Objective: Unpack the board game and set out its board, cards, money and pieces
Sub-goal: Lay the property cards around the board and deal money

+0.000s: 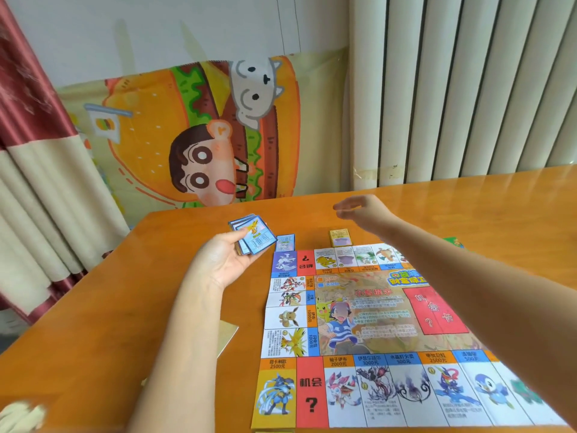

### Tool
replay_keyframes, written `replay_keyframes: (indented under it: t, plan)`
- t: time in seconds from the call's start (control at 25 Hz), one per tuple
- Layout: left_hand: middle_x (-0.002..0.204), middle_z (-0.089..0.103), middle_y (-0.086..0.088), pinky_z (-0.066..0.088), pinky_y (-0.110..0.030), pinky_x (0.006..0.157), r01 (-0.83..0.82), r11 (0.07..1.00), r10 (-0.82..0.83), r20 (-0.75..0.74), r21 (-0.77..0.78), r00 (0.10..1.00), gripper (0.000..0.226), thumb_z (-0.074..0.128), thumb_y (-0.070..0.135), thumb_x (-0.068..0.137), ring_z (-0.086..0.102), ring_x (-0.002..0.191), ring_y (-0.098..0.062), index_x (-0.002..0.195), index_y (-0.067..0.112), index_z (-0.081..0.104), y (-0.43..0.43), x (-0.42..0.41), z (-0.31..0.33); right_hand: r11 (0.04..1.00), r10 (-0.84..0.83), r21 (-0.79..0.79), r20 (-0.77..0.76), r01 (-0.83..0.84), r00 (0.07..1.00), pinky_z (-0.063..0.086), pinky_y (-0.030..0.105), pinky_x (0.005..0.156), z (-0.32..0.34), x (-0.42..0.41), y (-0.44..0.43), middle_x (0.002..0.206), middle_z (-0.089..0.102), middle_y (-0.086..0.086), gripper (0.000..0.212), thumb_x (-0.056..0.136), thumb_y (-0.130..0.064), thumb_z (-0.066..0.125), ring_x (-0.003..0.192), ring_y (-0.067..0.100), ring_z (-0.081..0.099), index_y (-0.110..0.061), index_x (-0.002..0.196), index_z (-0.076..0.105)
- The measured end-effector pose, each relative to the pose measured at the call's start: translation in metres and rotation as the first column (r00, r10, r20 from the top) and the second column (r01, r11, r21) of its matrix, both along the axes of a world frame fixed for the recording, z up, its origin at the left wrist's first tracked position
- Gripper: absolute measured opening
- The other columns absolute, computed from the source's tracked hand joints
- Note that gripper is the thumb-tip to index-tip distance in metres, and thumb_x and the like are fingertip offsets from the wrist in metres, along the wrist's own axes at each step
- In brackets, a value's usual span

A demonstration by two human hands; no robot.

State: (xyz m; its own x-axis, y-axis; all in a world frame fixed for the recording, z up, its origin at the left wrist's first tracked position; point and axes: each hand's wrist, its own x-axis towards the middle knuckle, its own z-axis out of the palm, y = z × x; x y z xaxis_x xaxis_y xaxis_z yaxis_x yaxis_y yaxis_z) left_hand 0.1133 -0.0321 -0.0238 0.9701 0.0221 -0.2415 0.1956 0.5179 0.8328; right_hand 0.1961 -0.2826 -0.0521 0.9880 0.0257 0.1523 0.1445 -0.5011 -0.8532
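The paper game board point(368, 332) lies unfolded on the orange table, its squares printed with cartoon creatures. My left hand point(229, 259) holds a fanned stack of blue cards point(251, 234) just off the board's far left corner. A single blue card point(285, 242) lies flat beyond that corner. A yellow card stack point(341, 238) sits at the board's far edge. My right hand point(362, 210) hovers above the table past the yellow stack, fingers loosely curved and holding nothing.
A pale flat cardboard piece point(226, 334) lies left of the board under my left forearm. A green item point(454, 242) peeks out behind my right arm. The table point(487, 207) runs back to a radiator and a cartoon poster; curtains hang left.
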Motion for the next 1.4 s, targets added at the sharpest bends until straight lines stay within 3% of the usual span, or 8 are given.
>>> replay_keyframes:
  t: [0.28, 0.44, 0.6, 0.72, 0.92, 1.04, 1.24, 1.4]
  plan:
    - [0.088, 0.065, -0.011, 0.056, -0.03, 0.061, -0.043, 0.991, 0.029, 0.111, 0.126, 0.993, 0.015, 0.049, -0.004, 0.092, 0.068, 0.071, -0.017, 0.091, 0.008, 0.058, 0.001, -0.041, 0.021, 0.922, 0.333, 0.255, -0.137, -0.292, 0.933, 0.058, 0.023, 0.076, 0.05, -0.086, 0.062, 0.095, 0.071, 0.012, 0.028, 0.097, -0.025, 0.052, 0.082, 0.02, 0.069, -0.003, 0.106, 0.067]
    - [0.089, 0.066, -0.012, 0.056, -0.031, 0.056, -0.07, 0.985, 0.052, 0.113, 0.157, 0.992, 0.014, 0.052, -0.004, 0.09, 0.065, 0.078, -0.02, 0.093, 0.008, 0.058, -0.006, -0.072, 0.008, 0.886, 0.38, 0.349, -0.172, -0.305, 0.909, 0.058, 0.026, 0.076, 0.049, -0.129, 0.088, 0.096, 0.069, 0.015, 0.036, 0.099, -0.029, 0.047, 0.088, 0.023, 0.067, 0.002, 0.105, 0.065]
    - [0.087, 0.067, -0.013, 0.053, -0.034, 0.062, -0.084, 0.978, 0.066, 0.101, 0.19, 0.993, 0.013, 0.055, -0.004, 0.088, 0.066, 0.076, -0.021, 0.093, 0.007, 0.06, -0.007, -0.099, -0.008, 0.899, 0.377, 0.306, -0.182, -0.312, 0.908, 0.056, 0.033, 0.085, 0.038, -0.15, 0.093, 0.09, 0.072, 0.013, 0.022, 0.089, -0.02, 0.066, 0.084, 0.022, 0.068, 0.001, 0.093, 0.069]
    - [0.085, 0.068, -0.013, 0.056, -0.034, 0.061, -0.077, 0.984, 0.064, 0.082, 0.16, 0.995, 0.009, 0.054, 0.002, 0.091, 0.066, 0.073, -0.022, 0.093, 0.007, 0.062, -0.005, -0.111, -0.016, 0.932, 0.331, 0.216, -0.184, -0.29, 0.926, 0.056, 0.024, 0.073, 0.033, -0.159, 0.093, 0.074, 0.067, 0.006, 0.015, 0.08, -0.011, 0.075, 0.069, 0.014, 0.063, -0.009, 0.071, 0.064]
    - [0.077, 0.065, -0.016, 0.052, -0.037, 0.063, -0.097, 0.976, 0.121, -0.114, 0.197, 0.986, 0.021, 0.04, 0.003, 0.097, 0.062, 0.069, -0.026, 0.088, 0.002, 0.059, 0.01, -0.114, -0.042, 0.939, 0.247, 0.297, -0.235, -0.173, 0.94, 0.059, 0.029, 0.073, 0.029, -0.162, 0.076, 0.087, 0.06, 0.01, 0.023, 0.083, 0.007, 0.065, 0.073, 0.021, 0.065, -0.011, 0.095, 0.057]
    - [0.079, 0.06, -0.019, 0.047, -0.036, 0.066, -0.089, 0.954, 0.145, -0.182, 0.287, 0.973, 0.024, 0.037, 0.004, 0.098, 0.06, 0.069, -0.028, 0.085, 0.002, 0.058, 0.021, -0.114, -0.056, 0.96, 0.246, 0.198, -0.26, -0.197, 0.934, 0.054, 0.023, 0.061, 0.025, -0.16, 0.067, 0.086, 0.055, 0.004, 0.03, 0.092, 0.006, 0.052, 0.072, 0.018, 0.061, -0.016, 0.111, 0.061]
    - [0.083, 0.059, -0.017, 0.046, -0.032, 0.064, -0.185, 0.94, 0.236, -0.155, 0.288, 0.959, 0.022, 0.036, 0.004, 0.099, 0.058, 0.072, -0.026, 0.093, 0.002, 0.057, 0.036, -0.105, -0.063, 0.985, 0.174, 0.036, -0.246, -0.17, 0.954, 0.04, 0.017, 0.053, 0.01, -0.149, 0.071, 0.072, 0.059, 0.001, 0.014, 0.088, -0.006, 0.064, 0.06, 0.011, 0.049, -0.016, 0.078, 0.064]
    - [0.082, 0.058, -0.009, 0.046, -0.031, 0.065, -0.329, 0.914, 0.363, -0.118, 0.239, 0.924, 0.023, 0.038, 0.002, 0.098, 0.057, 0.072, -0.021, 0.09, 0.006, 0.059, 0.048, -0.101, -0.068, 0.979, 0.201, 0.055, -0.319, -0.194, 0.926, 0.051, 0.02, 0.062, 0.004, -0.142, 0.086, 0.078, 0.063, 0.006, 0.016, 0.082, -0.001, 0.069, 0.069, 0.017, 0.059, -0.014, 0.076, 0.062]
